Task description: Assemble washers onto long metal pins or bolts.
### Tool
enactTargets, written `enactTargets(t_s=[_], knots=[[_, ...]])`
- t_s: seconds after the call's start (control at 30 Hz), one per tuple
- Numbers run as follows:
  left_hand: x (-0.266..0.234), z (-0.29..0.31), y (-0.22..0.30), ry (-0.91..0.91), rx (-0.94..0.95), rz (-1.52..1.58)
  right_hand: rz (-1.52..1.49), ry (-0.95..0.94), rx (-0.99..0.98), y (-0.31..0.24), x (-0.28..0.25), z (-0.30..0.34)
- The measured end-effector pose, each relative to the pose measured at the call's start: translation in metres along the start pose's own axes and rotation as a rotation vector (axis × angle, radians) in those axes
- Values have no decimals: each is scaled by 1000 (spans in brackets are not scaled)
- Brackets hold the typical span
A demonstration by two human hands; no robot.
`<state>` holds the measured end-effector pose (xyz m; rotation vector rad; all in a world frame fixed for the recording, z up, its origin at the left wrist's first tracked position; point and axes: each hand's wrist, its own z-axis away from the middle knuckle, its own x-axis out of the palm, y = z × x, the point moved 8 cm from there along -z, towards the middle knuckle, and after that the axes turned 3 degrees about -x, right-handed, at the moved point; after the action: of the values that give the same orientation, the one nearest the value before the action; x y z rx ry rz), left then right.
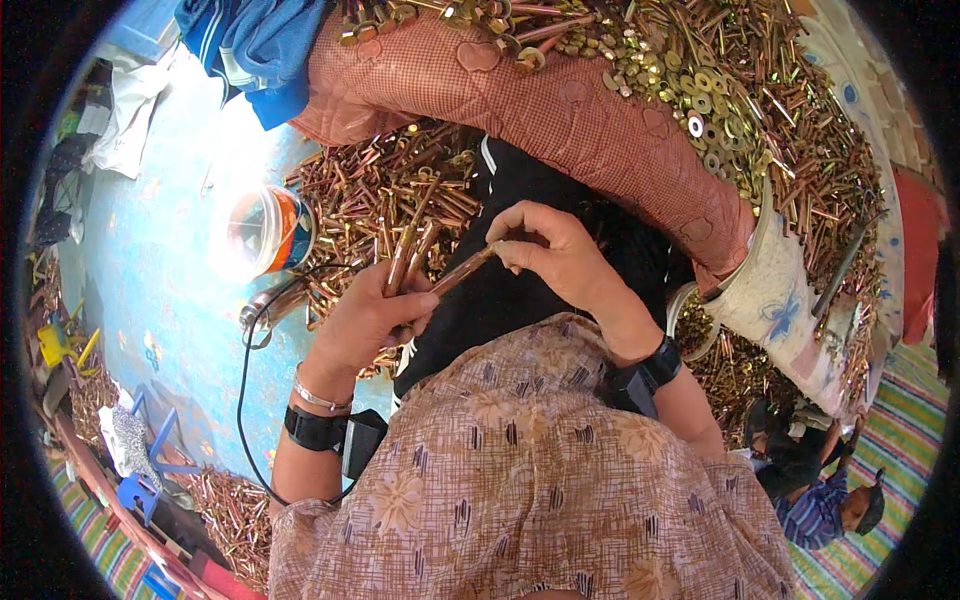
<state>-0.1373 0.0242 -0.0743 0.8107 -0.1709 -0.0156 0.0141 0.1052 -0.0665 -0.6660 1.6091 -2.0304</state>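
The left hand (370, 318), to the right of the orange tub (287, 232) and nearer the wearer, grips several metal rods (400, 257); the right hand (570, 262), farther right of the tub, pinches one end of a slanting rod (462, 272), whose other end meets the left thumb; a rod heap (345, 180) lies just right of the tub.

The held rods (466, 270) look glossy metal, the quilted roll (590, 150) matt cloth, the bucket (287, 230) smooth plastic.
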Motion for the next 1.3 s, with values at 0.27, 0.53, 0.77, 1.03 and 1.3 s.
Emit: enactTargets(t_s=[0.27, 0.53, 0.77, 1.03, 1.3], knots=[[6, -2, -8, -134, -46, 253, 42, 10, -23, -3, -1, 0], [3, -5, -12, -120, -34, 266, -79, 119, -39, -3, -6, 1], [7, -9, -19, -96, -63, 343, -10, 39, -23, 0, -6, -5], [8, -12, -15, -86, -21, 237, -76, 77, 48, 10, -10, -6], [7, -11, -8, -15, 15, 114, -37, 99, 102, 7, -7, -7]])
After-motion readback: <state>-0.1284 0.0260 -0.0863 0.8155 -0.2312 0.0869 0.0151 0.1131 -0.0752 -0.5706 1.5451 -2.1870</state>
